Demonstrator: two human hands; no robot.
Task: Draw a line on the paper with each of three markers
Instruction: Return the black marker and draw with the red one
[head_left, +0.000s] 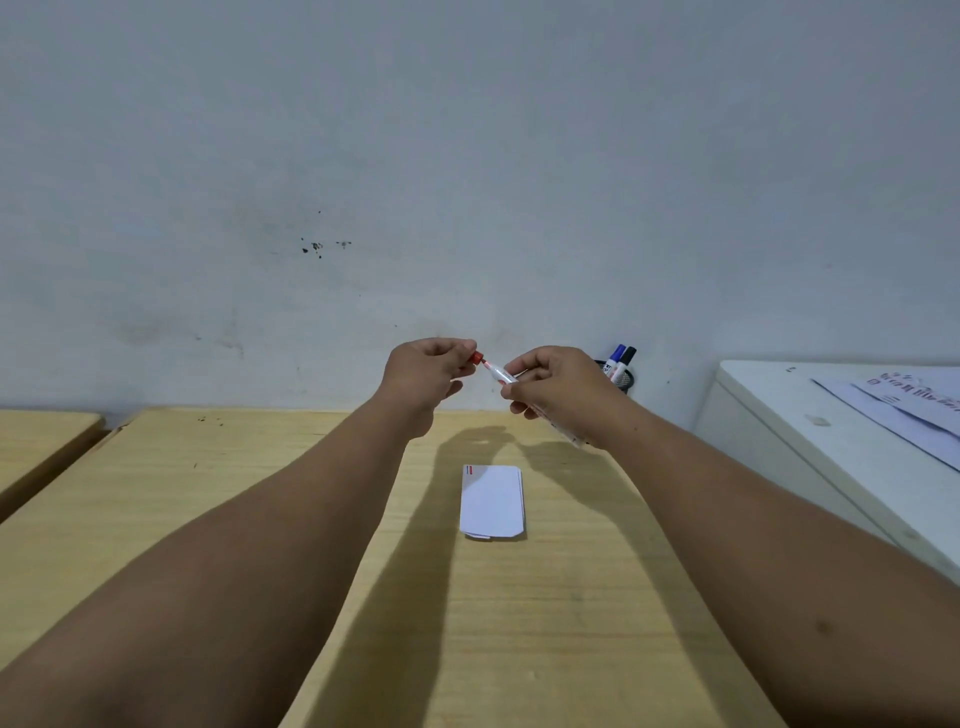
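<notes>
A small white paper (491, 501) lies flat on the wooden table (260, 519), with a short red mark at its top left corner. Both hands are raised above the table's far edge. My right hand (556, 387) grips the white barrel of a red marker (500, 373), whose red tip points left. My left hand (428, 369) pinches the red cap (476, 357) right at that tip. A blue marker (616, 356) and a black marker (625, 359) stand in a dark mesh holder (621, 384) behind my right hand.
A grey wall rises right behind the table. A white cabinet (810, 441) at the right carries printed sheets (914, 410). A second wooden tabletop (41, 436) sits at the far left, across a narrow gap.
</notes>
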